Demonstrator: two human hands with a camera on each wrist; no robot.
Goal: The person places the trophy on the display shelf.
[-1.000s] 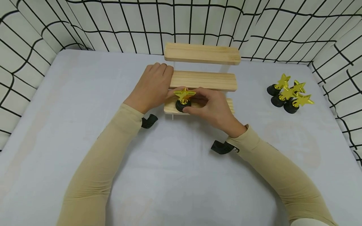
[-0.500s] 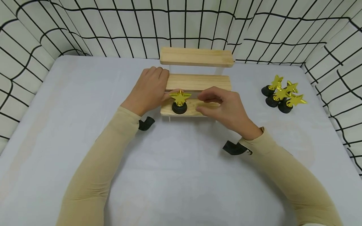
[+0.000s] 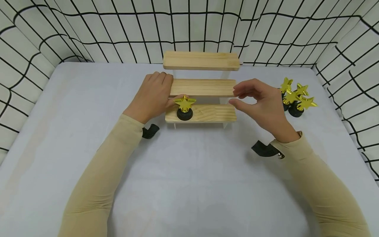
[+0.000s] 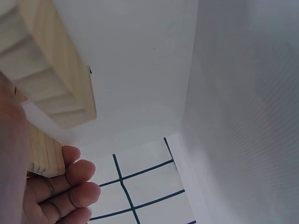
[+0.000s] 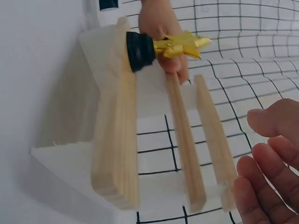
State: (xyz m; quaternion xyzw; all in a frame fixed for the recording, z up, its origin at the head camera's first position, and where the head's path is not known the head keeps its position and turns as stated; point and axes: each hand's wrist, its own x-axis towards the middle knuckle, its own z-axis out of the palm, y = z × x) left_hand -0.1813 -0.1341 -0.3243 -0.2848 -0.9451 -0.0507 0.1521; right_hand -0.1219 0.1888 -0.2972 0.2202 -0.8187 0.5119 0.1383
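A three-tier wooden shelf stand stands at the back, with a bottom board [image 3: 213, 113], a middle board [image 3: 207, 87] and a top board [image 3: 201, 61]. My left hand [image 3: 154, 95] grips the left end of the middle board; in the left wrist view its fingers [image 4: 80, 193] curl around the board's edge. One gold star trophy [image 3: 185, 106] on a black round base sits upright on the left part of the bottom board. Off the stand's right side, my right hand [image 3: 263, 107] is empty, thumb and fingers apart. The right wrist view shows the trophy [image 5: 180, 45] from the side.
Several more star trophies [image 3: 302, 103] are grouped on the white-covered table [image 3: 189, 184] at the right, partly behind the right hand. Black wire grid panels [image 3: 136, 29] border the table at the back and both sides. White side supports [image 3: 225, 125] carry the boards.
My right hand has let go of the trophy and moved away to the right. The trophy stays on the bottom board. My left hand keeps its hold on the stand.
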